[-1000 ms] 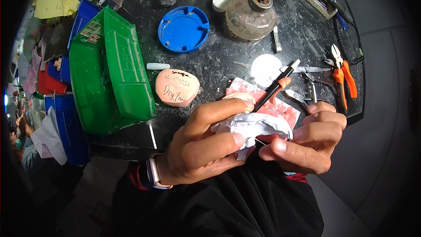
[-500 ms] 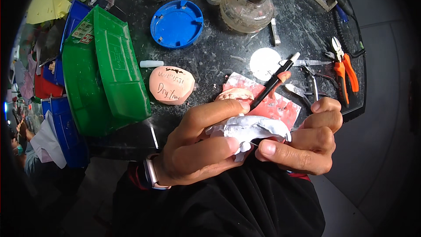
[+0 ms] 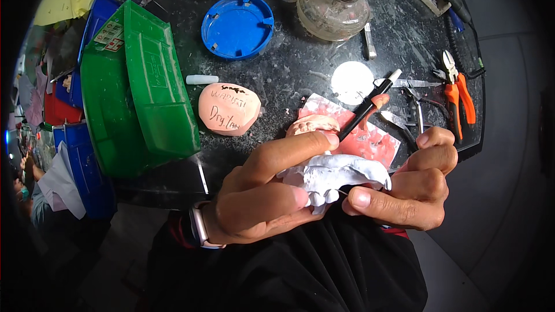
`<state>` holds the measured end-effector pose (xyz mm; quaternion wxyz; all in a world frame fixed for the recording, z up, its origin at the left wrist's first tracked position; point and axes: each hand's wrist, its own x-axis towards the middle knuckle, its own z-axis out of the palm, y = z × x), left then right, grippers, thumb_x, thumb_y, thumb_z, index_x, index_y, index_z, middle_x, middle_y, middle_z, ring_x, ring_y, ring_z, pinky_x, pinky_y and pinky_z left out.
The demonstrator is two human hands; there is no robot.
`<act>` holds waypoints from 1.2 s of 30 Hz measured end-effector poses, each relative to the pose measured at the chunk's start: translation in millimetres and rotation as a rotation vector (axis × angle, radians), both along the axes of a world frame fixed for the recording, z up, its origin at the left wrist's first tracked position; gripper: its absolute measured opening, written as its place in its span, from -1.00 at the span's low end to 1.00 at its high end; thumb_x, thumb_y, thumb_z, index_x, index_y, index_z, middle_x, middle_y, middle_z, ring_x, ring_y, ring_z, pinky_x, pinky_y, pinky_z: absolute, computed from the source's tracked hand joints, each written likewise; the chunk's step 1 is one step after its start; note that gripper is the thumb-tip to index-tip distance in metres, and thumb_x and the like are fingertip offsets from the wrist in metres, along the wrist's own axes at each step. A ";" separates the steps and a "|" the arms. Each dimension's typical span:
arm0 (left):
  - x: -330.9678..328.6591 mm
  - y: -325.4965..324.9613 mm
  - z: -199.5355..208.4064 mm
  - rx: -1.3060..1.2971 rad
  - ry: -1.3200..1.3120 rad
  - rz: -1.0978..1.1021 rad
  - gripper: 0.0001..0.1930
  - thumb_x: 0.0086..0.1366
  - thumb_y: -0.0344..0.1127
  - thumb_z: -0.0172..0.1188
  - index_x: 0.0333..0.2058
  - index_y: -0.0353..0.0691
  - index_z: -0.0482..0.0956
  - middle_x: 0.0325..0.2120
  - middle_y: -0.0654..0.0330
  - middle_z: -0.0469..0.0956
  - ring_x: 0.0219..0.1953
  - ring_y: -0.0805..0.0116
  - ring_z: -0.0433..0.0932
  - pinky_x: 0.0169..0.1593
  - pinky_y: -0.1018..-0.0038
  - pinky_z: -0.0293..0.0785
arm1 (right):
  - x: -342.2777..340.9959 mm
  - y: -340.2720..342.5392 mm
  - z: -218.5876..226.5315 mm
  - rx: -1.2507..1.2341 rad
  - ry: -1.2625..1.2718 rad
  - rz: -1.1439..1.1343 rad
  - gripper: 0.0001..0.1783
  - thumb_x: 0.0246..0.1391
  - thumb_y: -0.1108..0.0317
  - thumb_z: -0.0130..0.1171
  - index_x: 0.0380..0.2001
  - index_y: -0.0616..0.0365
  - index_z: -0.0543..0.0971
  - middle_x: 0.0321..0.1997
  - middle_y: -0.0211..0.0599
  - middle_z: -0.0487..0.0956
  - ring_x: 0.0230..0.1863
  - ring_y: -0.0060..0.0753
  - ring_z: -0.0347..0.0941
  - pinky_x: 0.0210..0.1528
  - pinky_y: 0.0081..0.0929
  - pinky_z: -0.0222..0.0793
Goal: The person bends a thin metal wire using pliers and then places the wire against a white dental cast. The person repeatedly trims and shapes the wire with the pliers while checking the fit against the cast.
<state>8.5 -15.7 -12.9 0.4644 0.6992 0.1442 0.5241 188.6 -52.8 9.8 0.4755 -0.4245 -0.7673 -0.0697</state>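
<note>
My left hand (image 3: 263, 190) is closed around a white plaster dental cast (image 3: 344, 172), tilted so that a few of its teeth face me. Close against the cast's right side, my right hand (image 3: 413, 179) is curled, thumb pressed to the fingers. A thin dark wire (image 3: 342, 192) sticks out from the right thumb tip toward the teeth; the rest of it is hidden. Just beyond the cast lie a pinkish dental cast (image 3: 314, 125) and a red wax sheet (image 3: 376, 145). Across the sheet rests a black pen-like tool (image 3: 365, 110).
A green bin (image 3: 159, 92) and blue bins (image 3: 87, 167) line the left side. A pink plaster block (image 3: 229, 110), blue round lid (image 3: 237, 27) and glass spirit lamp (image 3: 333, 8) stand farther back. Orange-handled pliers (image 3: 459, 95) and other pliers (image 3: 404, 124) lie at right.
The white cast has turned slightly in my left hand, so more of its teeth show. The whole view has shifted a little; both hands keep their grip.
</note>
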 end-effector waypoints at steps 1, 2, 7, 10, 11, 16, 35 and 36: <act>-0.5 1.0 -0.5 0.012 0.019 -0.006 -0.41 -0.18 -0.57 0.40 -0.23 -0.18 0.18 -0.10 -0.32 0.34 -0.08 -0.11 0.47 -0.10 0.24 0.52 | 1.0 0.4 0.1 -0.002 -0.001 0.002 -0.78 -0.30 -0.02 0.36 -0.50 -0.34 0.60 -0.62 -0.70 0.07 -0.46 -0.58 0.04 -0.23 -0.49 0.00; -0.5 1.6 -1.4 0.010 0.018 -0.004 -0.41 -0.18 -0.57 0.40 -0.23 -0.18 0.18 -0.10 -0.32 0.34 -0.08 -0.11 0.47 -0.10 0.24 0.52 | 3.0 0.5 0.5 -0.014 -0.013 0.017 -0.78 -0.30 -0.02 0.36 -0.50 -0.34 0.60 -0.62 -0.70 0.07 -0.46 -0.58 0.04 -0.23 -0.48 0.00; -1.9 0.3 0.8 -0.005 0.059 -0.011 -0.44 -0.14 -0.56 0.38 -0.24 -0.21 0.19 -0.10 -0.31 0.35 -0.07 -0.10 0.47 -0.11 0.26 0.52 | 4.2 -0.1 0.0 -0.032 -0.024 0.040 -0.77 -0.31 -0.02 0.36 -0.50 -0.33 0.61 -0.63 -0.70 0.09 -0.46 -0.57 0.04 -0.23 -0.47 0.00; -2.0 -0.9 1.6 -0.004 0.055 0.002 -0.45 -0.15 -0.58 0.38 -0.24 -0.21 0.20 -0.11 -0.29 0.36 -0.08 -0.08 0.48 -0.10 0.26 0.52 | 1.3 0.1 1.5 -0.031 0.015 0.020 -0.77 -0.31 -0.02 0.36 -0.51 -0.32 0.60 -0.64 -0.71 0.10 -0.45 -0.56 0.05 -0.23 -0.45 -0.01; -1.8 -1.2 1.5 -0.005 0.053 0.003 -0.45 -0.15 -0.58 0.38 -0.24 -0.21 0.20 -0.11 -0.29 0.36 -0.08 -0.08 0.48 -0.10 0.26 0.52 | 1.8 -0.2 3.8 -0.041 0.004 0.025 -0.77 -0.31 -0.03 0.35 -0.52 -0.31 0.60 -0.64 -0.71 0.10 -0.45 -0.56 0.05 -0.22 -0.44 -0.01; -2.3 -1.1 -3.4 0.012 0.035 -0.032 -0.49 -0.10 -0.61 0.30 -0.19 -0.24 0.23 -0.10 -0.30 0.36 -0.13 -0.01 0.50 -0.18 0.35 0.54 | 4.2 -2.0 5.7 -0.056 -0.015 0.020 -0.77 -0.28 -0.03 0.34 -0.51 -0.29 0.59 -0.65 -0.71 0.11 -0.45 -0.56 0.05 -0.21 -0.41 -0.01; 1.1 -1.2 6.0 0.011 0.041 0.011 -0.61 -0.06 -0.67 0.17 -0.27 -0.27 0.24 -0.21 -0.24 0.43 -0.22 0.08 0.56 -0.31 0.45 0.59 | 0.8 -10.0 6.8 -0.050 0.008 -0.071 -0.69 -0.49 0.05 0.36 -0.47 -0.40 0.69 -0.66 -0.79 0.13 -0.47 -0.70 0.08 -0.16 -0.48 0.07; 0.4 -0.9 5.4 0.005 0.047 0.001 -0.60 -0.07 -0.68 0.18 -0.27 -0.26 0.25 -0.20 -0.24 0.43 -0.22 0.08 0.56 -0.30 0.44 0.59 | 0.6 -10.4 5.5 -0.041 0.018 -0.080 -0.69 -0.50 0.06 0.36 -0.47 -0.40 0.69 -0.66 -0.79 0.14 -0.46 -0.70 0.08 -0.16 -0.48 0.07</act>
